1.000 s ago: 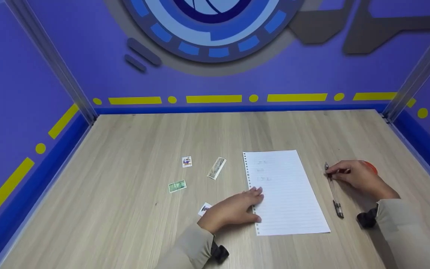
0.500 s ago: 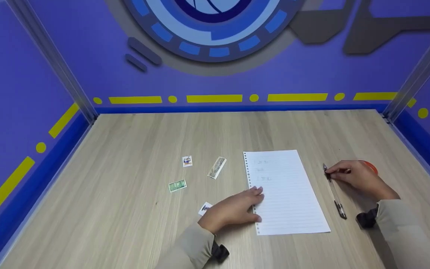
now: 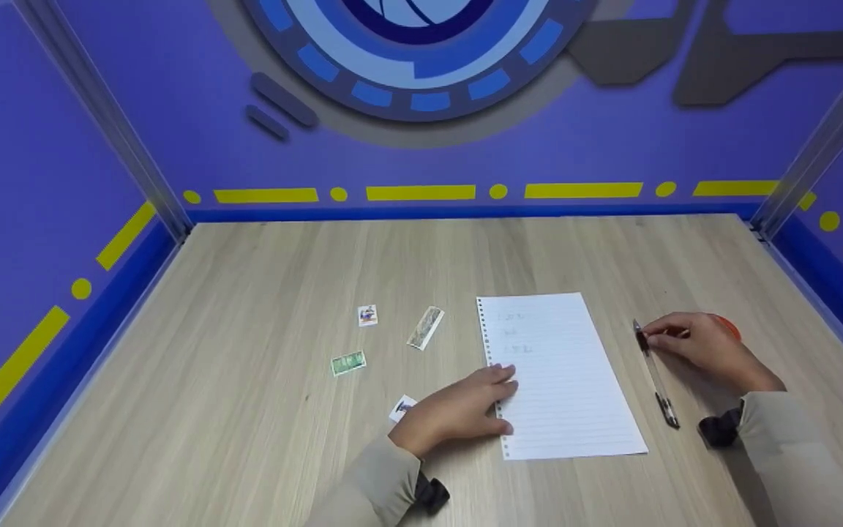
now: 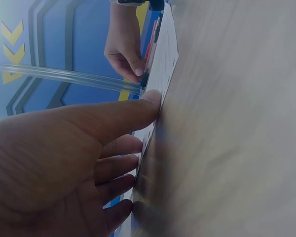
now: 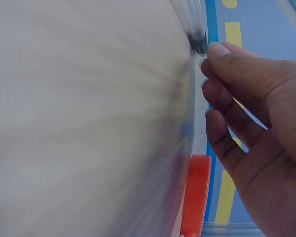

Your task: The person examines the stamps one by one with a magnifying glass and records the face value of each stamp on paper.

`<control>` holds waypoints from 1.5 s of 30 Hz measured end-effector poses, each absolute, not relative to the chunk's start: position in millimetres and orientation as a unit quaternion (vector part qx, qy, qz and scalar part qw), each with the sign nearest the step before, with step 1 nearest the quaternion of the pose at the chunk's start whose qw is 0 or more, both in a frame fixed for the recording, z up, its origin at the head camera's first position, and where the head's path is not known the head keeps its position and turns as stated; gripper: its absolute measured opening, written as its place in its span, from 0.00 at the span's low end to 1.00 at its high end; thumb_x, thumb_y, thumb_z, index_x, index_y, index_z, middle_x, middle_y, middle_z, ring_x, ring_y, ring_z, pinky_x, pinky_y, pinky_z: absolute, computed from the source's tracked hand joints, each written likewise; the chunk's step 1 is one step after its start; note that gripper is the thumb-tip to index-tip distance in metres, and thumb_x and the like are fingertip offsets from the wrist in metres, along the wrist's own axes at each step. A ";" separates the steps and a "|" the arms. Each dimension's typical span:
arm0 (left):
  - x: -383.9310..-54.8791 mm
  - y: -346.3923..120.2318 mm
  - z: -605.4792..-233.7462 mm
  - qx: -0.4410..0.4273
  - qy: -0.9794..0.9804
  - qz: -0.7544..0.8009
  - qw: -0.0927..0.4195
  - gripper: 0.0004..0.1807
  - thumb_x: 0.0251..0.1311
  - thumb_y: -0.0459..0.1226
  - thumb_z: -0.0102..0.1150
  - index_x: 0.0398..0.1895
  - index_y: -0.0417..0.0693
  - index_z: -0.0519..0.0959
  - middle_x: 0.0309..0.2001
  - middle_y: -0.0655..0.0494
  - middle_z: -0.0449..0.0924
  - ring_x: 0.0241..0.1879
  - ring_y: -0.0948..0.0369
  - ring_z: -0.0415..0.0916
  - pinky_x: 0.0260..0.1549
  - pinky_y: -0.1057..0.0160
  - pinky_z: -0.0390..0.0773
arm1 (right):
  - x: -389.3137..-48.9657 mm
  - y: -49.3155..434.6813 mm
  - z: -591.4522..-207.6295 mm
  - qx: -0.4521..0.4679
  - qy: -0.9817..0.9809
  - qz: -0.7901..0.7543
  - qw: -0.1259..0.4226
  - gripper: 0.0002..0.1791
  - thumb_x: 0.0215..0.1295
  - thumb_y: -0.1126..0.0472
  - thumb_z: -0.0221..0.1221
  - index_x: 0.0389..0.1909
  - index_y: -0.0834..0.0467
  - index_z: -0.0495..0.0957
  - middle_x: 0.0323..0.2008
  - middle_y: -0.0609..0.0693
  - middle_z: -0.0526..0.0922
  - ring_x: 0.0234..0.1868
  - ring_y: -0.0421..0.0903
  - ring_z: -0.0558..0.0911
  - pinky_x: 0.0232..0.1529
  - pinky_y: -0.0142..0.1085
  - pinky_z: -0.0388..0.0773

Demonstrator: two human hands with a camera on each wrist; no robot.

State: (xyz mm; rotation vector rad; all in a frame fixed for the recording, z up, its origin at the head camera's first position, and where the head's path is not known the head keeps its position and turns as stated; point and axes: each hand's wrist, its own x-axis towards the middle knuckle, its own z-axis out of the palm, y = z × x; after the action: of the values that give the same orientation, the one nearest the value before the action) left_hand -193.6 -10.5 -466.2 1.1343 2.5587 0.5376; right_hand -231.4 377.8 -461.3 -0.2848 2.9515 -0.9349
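My left hand rests on the left edge of a punched, lined sheet of paper, which bears a few short lines of faint writing near its top. In the left wrist view the thumb and fingertips lie along its holes. To the right of the sheet lies a clear-barrelled ballpoint pen, black at the grip and at the near end. My right hand is beside the grip, fingers loosely bent; a small gap shows between the fingertips and the pen's black part in the right wrist view.
Left of the sheet lie several postage stamps, among them a green one, a long greyish one and one partly covered by the left hand. A round, low orange-red thing sits behind the right hand. Blue panels enclose the table.
The pen's far end shifted slightly left and its near end slightly right, then the right fingers let go and drew back a little to the right. The left hand stayed on the sheet.
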 end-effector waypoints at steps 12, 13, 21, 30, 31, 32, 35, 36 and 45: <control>-192.2 -8.8 -465.1 0.382 0.893 0.183 0.150 0.34 0.60 0.44 0.62 0.69 0.43 0.66 0.74 0.51 0.57 0.74 0.57 0.52 0.72 0.64 0.55 | -224.1 380.0 -457.3 -0.057 0.951 -0.304 0.000 0.19 0.65 0.48 0.60 0.49 0.56 0.83 0.47 0.57 0.84 0.37 0.32 0.76 0.35 0.22 0.76; -192.0 -9.0 -465.1 0.382 0.894 0.183 0.148 0.34 0.60 0.44 0.62 0.68 0.43 0.66 0.74 0.51 0.57 0.74 0.57 0.52 0.72 0.64 0.55 | -223.7 380.2 -457.3 -0.058 0.950 -0.307 -0.003 0.19 0.65 0.48 0.60 0.49 0.57 0.83 0.47 0.58 0.84 0.38 0.32 0.76 0.35 0.21 0.75; -190.7 -9.0 -464.9 0.380 0.894 0.184 0.149 0.33 0.61 0.44 0.61 0.68 0.43 0.67 0.74 0.51 0.57 0.74 0.56 0.52 0.72 0.62 0.55 | -221.5 382.9 -454.7 -0.061 0.948 -0.310 -0.041 0.20 0.66 0.50 0.59 0.50 0.60 0.82 0.47 0.60 0.84 0.36 0.20 0.71 0.36 0.17 0.73; -189.2 -6.0 -461.1 0.389 0.897 0.157 0.138 0.31 0.62 0.43 0.60 0.68 0.44 0.68 0.73 0.51 0.58 0.74 0.56 0.52 0.73 0.61 0.55 | -217.8 387.8 -443.2 -0.026 0.947 -0.309 -0.082 0.22 0.66 0.49 0.58 0.51 0.62 0.81 0.46 0.64 0.83 0.33 0.18 0.68 0.32 0.17 0.72; -189.0 -5.8 -460.8 0.391 0.897 0.156 0.136 0.31 0.62 0.43 0.60 0.67 0.44 0.68 0.73 0.50 0.58 0.74 0.55 0.52 0.73 0.61 0.55 | -217.3 388.9 -442.3 -0.018 0.947 -0.308 -0.083 0.23 0.67 0.49 0.58 0.51 0.62 0.81 0.47 0.64 0.83 0.34 0.19 0.68 0.32 0.16 0.71; -188.8 -5.6 -460.3 0.392 0.897 0.156 0.135 0.31 0.62 0.43 0.60 0.67 0.44 0.68 0.73 0.50 0.58 0.74 0.55 0.52 0.73 0.61 0.55 | -216.7 390.1 -441.5 -0.010 0.948 -0.307 -0.084 0.23 0.67 0.48 0.57 0.52 0.62 0.80 0.48 0.64 0.83 0.35 0.21 0.68 0.32 0.16 0.70; -187.9 -5.4 -458.8 0.395 0.896 0.156 0.130 0.31 0.62 0.43 0.60 0.67 0.44 0.68 0.73 0.49 0.59 0.74 0.53 0.53 0.73 0.59 0.55 | -214.2 393.9 -440.6 0.009 0.947 -0.309 -0.084 0.25 0.67 0.46 0.57 0.54 0.61 0.79 0.50 0.64 0.81 0.37 0.23 0.67 0.33 0.14 0.68; -187.5 -5.5 -458.0 0.396 0.896 0.155 0.129 0.31 0.62 0.43 0.60 0.67 0.44 0.69 0.73 0.49 0.59 0.74 0.52 0.53 0.73 0.58 0.55 | -213.1 395.5 -440.6 0.010 0.946 -0.312 -0.088 0.25 0.67 0.47 0.57 0.54 0.61 0.79 0.50 0.64 0.81 0.37 0.22 0.67 0.33 0.15 0.68; -186.0 -6.7 -453.3 0.420 0.890 0.145 0.105 0.28 0.62 0.44 0.59 0.65 0.46 0.71 0.70 0.49 0.65 0.71 0.50 0.59 0.72 0.55 0.58 | -200.7 415.8 -443.1 0.036 0.946 -0.309 -0.088 0.28 0.66 0.46 0.58 0.56 0.64 0.76 0.51 0.69 0.78 0.40 0.30 0.73 0.30 0.15 0.69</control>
State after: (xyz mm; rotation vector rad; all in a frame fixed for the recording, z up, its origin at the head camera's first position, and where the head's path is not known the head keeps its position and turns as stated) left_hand -186.0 -6.7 -453.3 1.2370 2.6221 0.4281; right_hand -200.7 415.8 -443.1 0.1203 3.1517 -1.0301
